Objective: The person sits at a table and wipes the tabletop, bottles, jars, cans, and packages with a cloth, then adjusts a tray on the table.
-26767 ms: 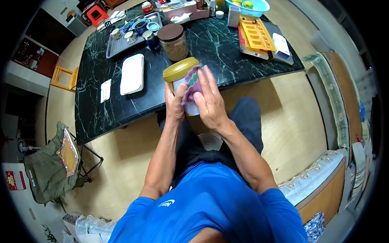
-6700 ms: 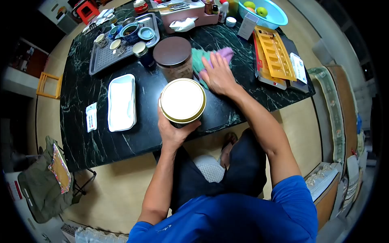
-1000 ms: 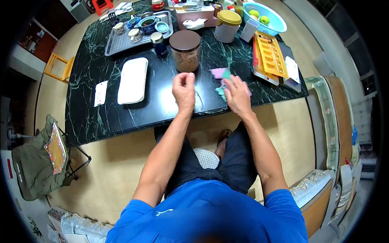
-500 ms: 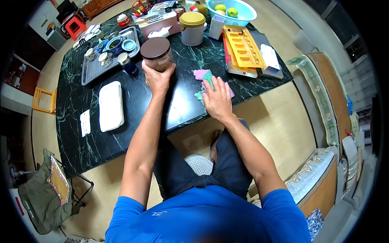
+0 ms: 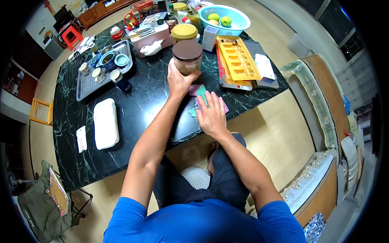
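My left hand (image 5: 178, 83) is wrapped around the lower part of a clear jar with a brown lid (image 5: 187, 52). The jar is upright, at the far middle of the table, in front of the yellow-lidded tub (image 5: 184, 31). Flat on a pink and green cloth (image 5: 197, 90) lies my right hand (image 5: 212, 116), fingers extended and covering much of it. The cloth rests on the dark marble table (image 5: 150, 109) near its front edge, just nearer to me than the jar.
A grey tray (image 5: 86, 88) with a teapot and cups stands at the left, a dark blue jar (image 5: 120, 82) beside it. Nearer lies a white lidded box (image 5: 106, 123). To the right are a yellow plastic insert (image 5: 239, 60) and a blue basket (image 5: 243, 22) of fruit.
My left hand has carried the jar to the right, in front of the yellow-lidded tub. My right hand stays flat on the cloth. The view has shifted slightly.
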A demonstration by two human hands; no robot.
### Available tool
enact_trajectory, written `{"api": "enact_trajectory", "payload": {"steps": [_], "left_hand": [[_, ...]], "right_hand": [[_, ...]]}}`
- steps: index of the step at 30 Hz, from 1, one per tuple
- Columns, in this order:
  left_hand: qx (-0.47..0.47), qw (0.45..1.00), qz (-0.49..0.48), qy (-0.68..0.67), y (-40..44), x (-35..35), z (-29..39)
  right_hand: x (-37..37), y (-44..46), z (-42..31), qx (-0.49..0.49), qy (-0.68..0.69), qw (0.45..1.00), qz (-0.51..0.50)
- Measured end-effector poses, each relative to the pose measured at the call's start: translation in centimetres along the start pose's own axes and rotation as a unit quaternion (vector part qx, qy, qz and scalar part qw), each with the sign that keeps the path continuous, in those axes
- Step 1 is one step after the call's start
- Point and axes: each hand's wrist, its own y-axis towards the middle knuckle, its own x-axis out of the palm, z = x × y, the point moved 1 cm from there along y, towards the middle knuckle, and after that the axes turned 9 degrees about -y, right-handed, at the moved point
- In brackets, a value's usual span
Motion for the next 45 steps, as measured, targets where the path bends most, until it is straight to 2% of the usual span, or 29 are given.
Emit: {"api": "enact_trajectory", "payload": {"steps": [2,4,8,9,12,13,16,24,26,27,28,30,32,36,37,38,40,41,45], "left_hand": [[-0.008,0.999,-0.029,-0.033,0.7,1.2,-0.3],[0.030,0.999,-0.013,0.023,1.3,2.7,-0.8],[0.035,0.998,-0.046,0.021,3.4,3.6,-2.2],[0.016,0.997,-0.067,-0.023,4.1,3.7,-2.3],[0.015,0.996,-0.085,0.006,5.2,4.2,-2.8],[-0.007,0.994,-0.107,-0.023,5.5,4.2,-2.4],[0.003,0.996,-0.087,-0.029,6.1,5.2,-2.5],[-0.023,0.993,-0.118,0.016,7.5,6.7,-3.1],[-0.036,0.991,-0.102,0.078,5.8,5.9,-2.3],[-0.046,0.989,-0.121,0.066,5.2,4.7,-2.2],[-0.005,0.990,-0.072,0.123,3.7,3.8,-2.2],[0.058,0.989,-0.061,0.119,0.8,0.5,-0.9],[0.084,0.990,-0.042,0.103,-2.7,-2.3,0.3],[0.031,0.994,-0.038,0.096,-10.1,-5.1,2.1],[0.015,0.997,-0.032,0.073,-11.4,-5.3,3.1],[0.015,0.996,-0.037,0.075,-12.2,-5.5,2.9],[0.035,0.997,-0.008,0.063,-13.7,-5.8,2.1],[0.020,0.999,-0.014,0.048,-13.9,-5.9,1.9],[0.008,0.998,-0.016,0.060,-14.0,-5.7,1.9]], "right_hand": [[0.0,0.0,0.0,-0.004,-0.005,1.000,0.008],[-0.1,0.0,0.0,-0.002,-0.007,1.000,0.005],[-0.2,0.0,0.0,0.001,0.004,1.000,0.014],[-0.3,0.1,0.1,0.005,0.000,1.000,0.015],[-0.6,0.2,0.0,0.005,0.009,1.000,0.000],[-0.7,0.2,0.0,0.005,0.012,1.000,-0.001],[-0.6,0.3,0.1,0.008,0.010,1.000,-0.003],[-0.3,0.2,0.4,0.004,0.017,1.000,-0.007],[-0.2,0.3,0.4,0.005,0.016,1.000,-0.001],[-0.2,0.2,0.5,0.008,0.016,1.000,-0.013],[0.0,0.2,0.5,0.011,0.017,0.999,-0.026],[1.5,1.3,0.9,0.030,0.020,0.998,-0.057],[3.1,3.5,1.0,0.054,0.014,0.997,-0.055],[5.7,8.4,1.2,0.049,0.017,0.995,-0.083],[5.5,8.5,0.8,0.025,0.012,0.999,-0.046],[5.4,7.6,0.5,0.030,0.015,0.998,-0.048],[4.4,4.9,-0.1,-0.093,0.126,0.987,-0.042],[3.0,2.9,-0.3,-0.109,0.156,0.982,-0.008],[-1.2,-2.9,3.3,-0.085,0.163,0.983,0.013]]}}
